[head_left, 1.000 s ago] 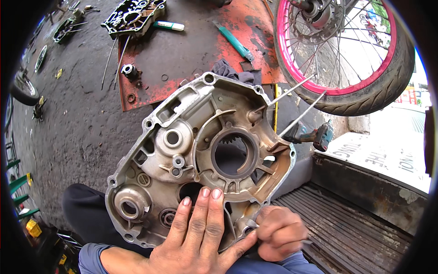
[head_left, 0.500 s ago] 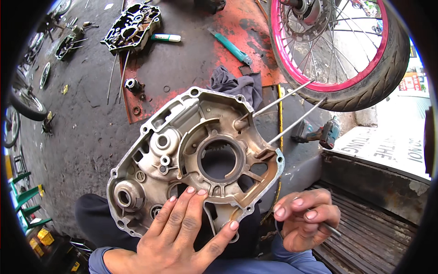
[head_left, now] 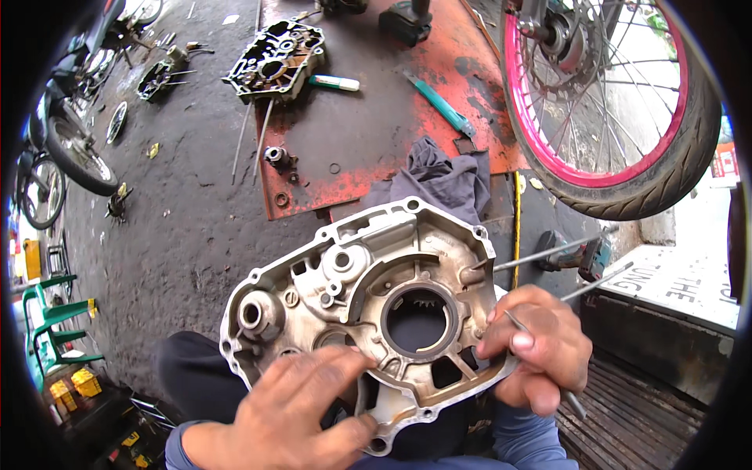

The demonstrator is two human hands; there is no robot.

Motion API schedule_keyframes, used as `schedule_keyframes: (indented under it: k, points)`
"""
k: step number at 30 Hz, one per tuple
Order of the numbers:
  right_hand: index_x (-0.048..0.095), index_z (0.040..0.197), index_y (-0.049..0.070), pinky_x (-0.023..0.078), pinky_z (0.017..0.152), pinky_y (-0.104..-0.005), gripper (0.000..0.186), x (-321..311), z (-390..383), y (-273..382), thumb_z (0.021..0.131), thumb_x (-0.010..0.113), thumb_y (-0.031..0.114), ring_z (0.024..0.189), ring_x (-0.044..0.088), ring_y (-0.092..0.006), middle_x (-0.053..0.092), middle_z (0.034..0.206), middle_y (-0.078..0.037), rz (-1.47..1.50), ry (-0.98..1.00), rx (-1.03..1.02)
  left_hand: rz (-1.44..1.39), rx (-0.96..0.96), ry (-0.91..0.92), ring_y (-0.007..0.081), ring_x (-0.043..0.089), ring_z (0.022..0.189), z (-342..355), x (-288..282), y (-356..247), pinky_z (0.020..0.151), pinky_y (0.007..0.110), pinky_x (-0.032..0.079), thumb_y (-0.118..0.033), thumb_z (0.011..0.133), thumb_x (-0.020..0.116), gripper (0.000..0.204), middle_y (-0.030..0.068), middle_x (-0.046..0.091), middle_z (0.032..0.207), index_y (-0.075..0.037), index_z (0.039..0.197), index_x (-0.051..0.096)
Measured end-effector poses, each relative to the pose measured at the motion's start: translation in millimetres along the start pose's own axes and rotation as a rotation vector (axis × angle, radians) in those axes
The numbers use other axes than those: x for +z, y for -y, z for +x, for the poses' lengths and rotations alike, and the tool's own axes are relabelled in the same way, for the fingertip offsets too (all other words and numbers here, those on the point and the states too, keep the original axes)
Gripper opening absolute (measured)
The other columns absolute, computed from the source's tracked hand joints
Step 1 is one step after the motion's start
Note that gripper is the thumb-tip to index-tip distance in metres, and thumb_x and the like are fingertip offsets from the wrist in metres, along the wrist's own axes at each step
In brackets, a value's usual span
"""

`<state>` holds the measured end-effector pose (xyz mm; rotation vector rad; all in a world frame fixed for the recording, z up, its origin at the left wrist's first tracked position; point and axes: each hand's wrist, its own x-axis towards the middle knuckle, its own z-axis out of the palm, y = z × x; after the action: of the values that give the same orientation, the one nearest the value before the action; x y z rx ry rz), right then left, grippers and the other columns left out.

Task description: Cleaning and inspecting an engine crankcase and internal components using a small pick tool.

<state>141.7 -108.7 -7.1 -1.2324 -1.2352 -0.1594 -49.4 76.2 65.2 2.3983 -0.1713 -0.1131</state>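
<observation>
A grey metal engine crankcase half [head_left: 368, 301] lies tilted over my lap, its hollow side up with a large round bearing hole. My left hand [head_left: 301, 403] holds its near edge, fingers curled over into the casing and thumb against the lower wall. At the right edge is my right hand [head_left: 540, 348], closed around a thin metal rod [head_left: 574, 405]. The rod's narrow end sticks out above the fingers and its thicker end below the palm. Those fingertips reach the casing's rim. Two long studs [head_left: 548, 252] project from the casing's right side.
A red-painted metal sheet [head_left: 313, 188] beyond carries another crankcase half [head_left: 276, 61], a marker [head_left: 334, 83], a green cutter knife [head_left: 440, 104] and a dark rag [head_left: 446, 176]. A pink-rimmed wheel [head_left: 576, 176] stands far right, near a cordless power tool [head_left: 583, 254]. Green plastic chairs [head_left: 55, 321] stand left.
My right hand has moved from beside the casing onto its right edge, still holding the rod. The casing appears lower and farther right, and the left hand's fingers have curled more.
</observation>
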Motion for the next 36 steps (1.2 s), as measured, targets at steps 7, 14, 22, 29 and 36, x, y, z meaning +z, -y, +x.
schedule_keyframes:
  k: [7,14,22,29,36]
  points:
    - [0.054,0.115,0.001,0.03,0.04,-0.0274,0.06,34.6,32.8,27.9,0.106,0.036,0.057,0.038,0.037,-0.0107,0.039,0.055,-0.002,-0.044,-0.206,0.332,-0.208,-0.061,-0.118,0.0402,0.064,0.113,-11.0,-46.5,-0.4,0.089,0.046,0.053,-0.02,0.059,0.089,0.045,0.023,0.062,0.127,-0.008,0.098,0.069]
    - [0.056,0.115,-0.001,0.034,0.04,-0.0275,0.058,39.1,23.1,26.6,0.107,0.039,0.054,0.04,0.04,-0.0114,0.036,0.056,0.0,0.127,-0.346,0.395,-0.303,-0.004,-0.09,0.0367,0.065,0.106,-9.0,-55.3,-5.2,0.091,0.041,0.054,-0.026,0.082,0.082,0.063,0.0206,0.064,0.117,0.002,0.13,0.053]
    - [0.056,0.117,-0.001,0.034,0.041,-0.0268,0.055,43.3,0.6,30.3,0.107,0.041,0.051,0.041,0.04,-0.0113,0.037,0.056,0.001,0.045,-0.242,0.181,0.214,0.072,0.318,0.0308,0.069,0.081,36.7,-49.7,0.2,0.068,0.042,0.057,-0.016,0.079,0.068,0.015,0.0093,0.065,0.081,-0.003,0.084,0.065]
    - [0.054,0.112,0.003,0.053,0.054,-0.0348,0.055,33.8,-4.2,30.0,0.107,0.034,0.054,0.039,0.044,-0.0095,0.043,0.053,0.002,-0.137,-0.055,-0.186,0.165,0.146,0.294,0.0291,0.068,0.071,16.1,-45.4,3.7,0.063,0.04,0.057,-0.014,0.079,0.064,0.011,0.0082,0.063,0.072,-0.004,0.085,0.062]
    - [0.061,0.105,0.0,0.058,0.056,-0.0397,0.053,30.9,-16.9,31.1,0.105,0.046,0.051,0.051,0.058,-0.0203,0.059,0.065,-0.007,-0.075,-0.142,-0.23,0.183,-0.003,-0.198,0.0353,0.058,0.128,6.1,-4.2,-36.1,0.104,0.047,0.048,-0.048,0.07,0.086,0.07,0.0192,0.06,0.137,-0.012,0.126,0.067]
